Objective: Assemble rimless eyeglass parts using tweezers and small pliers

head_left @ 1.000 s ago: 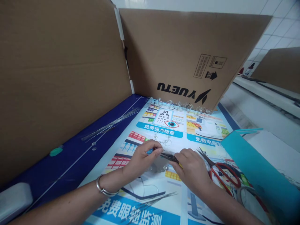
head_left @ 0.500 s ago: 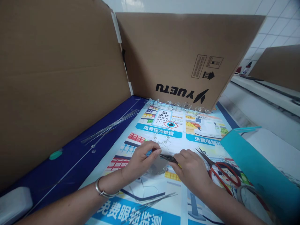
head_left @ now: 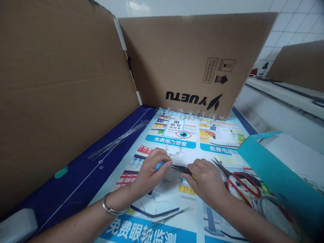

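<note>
Fingers (head_left: 158,156) of the left hand (head_left: 149,172) and right hand (head_left: 206,180) stay clenched on black pliers (head_left: 181,169) above a crystal bead strand (head_left: 174,154), barely shifted from moments earlier, red-handled scissors (head_left: 243,185) alongside.

The cardboard box (head_left: 192,57) bears "YUETU" upside down beside its logo. On the poster (head_left: 177,202), blue banners read 免费视力检查 and 免费眼轴监测; a third begins 免费电脑, its end unreadable. An eye chart (head_left: 174,128) shows rows of E's.
</note>
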{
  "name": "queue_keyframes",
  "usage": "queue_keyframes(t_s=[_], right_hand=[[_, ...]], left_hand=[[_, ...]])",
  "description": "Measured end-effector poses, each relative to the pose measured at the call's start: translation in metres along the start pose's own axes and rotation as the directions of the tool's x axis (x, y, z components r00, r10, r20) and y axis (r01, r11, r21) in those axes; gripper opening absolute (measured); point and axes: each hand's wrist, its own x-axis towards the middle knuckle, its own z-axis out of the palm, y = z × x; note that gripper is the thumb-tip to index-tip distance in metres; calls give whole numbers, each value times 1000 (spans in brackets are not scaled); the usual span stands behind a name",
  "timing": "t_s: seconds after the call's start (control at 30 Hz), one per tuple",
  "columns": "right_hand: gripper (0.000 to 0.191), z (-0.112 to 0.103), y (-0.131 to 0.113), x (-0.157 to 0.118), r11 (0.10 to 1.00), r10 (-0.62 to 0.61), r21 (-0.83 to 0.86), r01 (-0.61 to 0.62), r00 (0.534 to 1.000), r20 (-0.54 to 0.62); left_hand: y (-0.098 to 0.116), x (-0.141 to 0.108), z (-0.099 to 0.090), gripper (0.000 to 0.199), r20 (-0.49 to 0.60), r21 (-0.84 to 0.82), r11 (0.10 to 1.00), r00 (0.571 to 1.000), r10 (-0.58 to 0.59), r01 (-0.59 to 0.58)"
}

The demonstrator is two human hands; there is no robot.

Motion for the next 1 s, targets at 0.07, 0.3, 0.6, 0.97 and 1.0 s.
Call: queue_keyframes(t_s=[0.07,0.3,0.6,0.97,1.0], right_hand=[[24,0,0,0,1000,2,-5,-2,1000,3],[22,2,5,-1,992,82,94,-88,995,62],[24,12,1,-1,822,86,527,-215,962,258],[8,20,-12,-2,719,160,625,-302,948,275],[9,21,-12,-2,705,177,634,-318,944,277]], left_hand=[[0,0,1,10,18,-4,1000,1000,8,-8],[-4,-1,5,9,52,-89,995,998,-45,50],[-2,-1,4,12,93,-198,962,981,-170,186],[-4,-1,5,10,77,-205,958,979,-186,199],[-4,0,4,10,52,-188,967,985,-167,174]])
